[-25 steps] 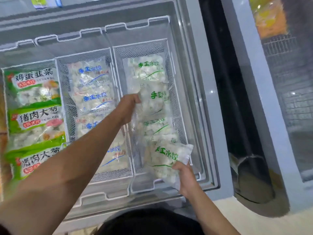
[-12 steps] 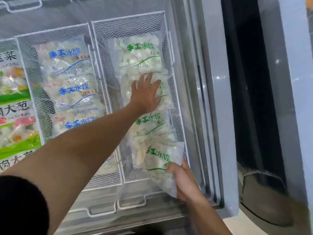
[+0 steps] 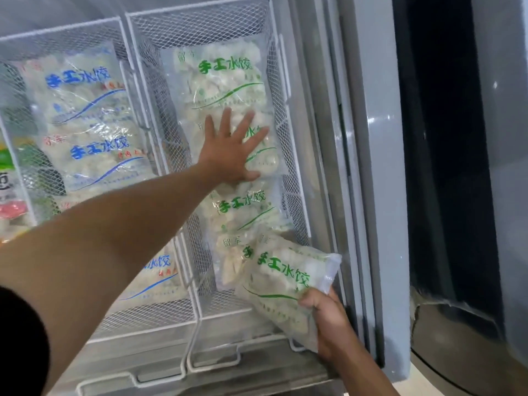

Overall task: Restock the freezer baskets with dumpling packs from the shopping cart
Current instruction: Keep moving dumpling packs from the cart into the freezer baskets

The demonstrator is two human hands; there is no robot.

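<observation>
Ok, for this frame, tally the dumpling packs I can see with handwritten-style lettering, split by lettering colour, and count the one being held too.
Green-lettered packs: 4, namely the top one, the one under the left hand, a third, and the one the right hand holds.
Blue-lettered packs: 3, at and, partly hidden.
Total: 7

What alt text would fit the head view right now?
A person's left hand presses flat on green-lettered dumpling packs stacked in the right wire freezer basket, while the right hand grips another green-lettered pack at the basket's near end. The neighbouring basket holds blue-lettered packs.
</observation>
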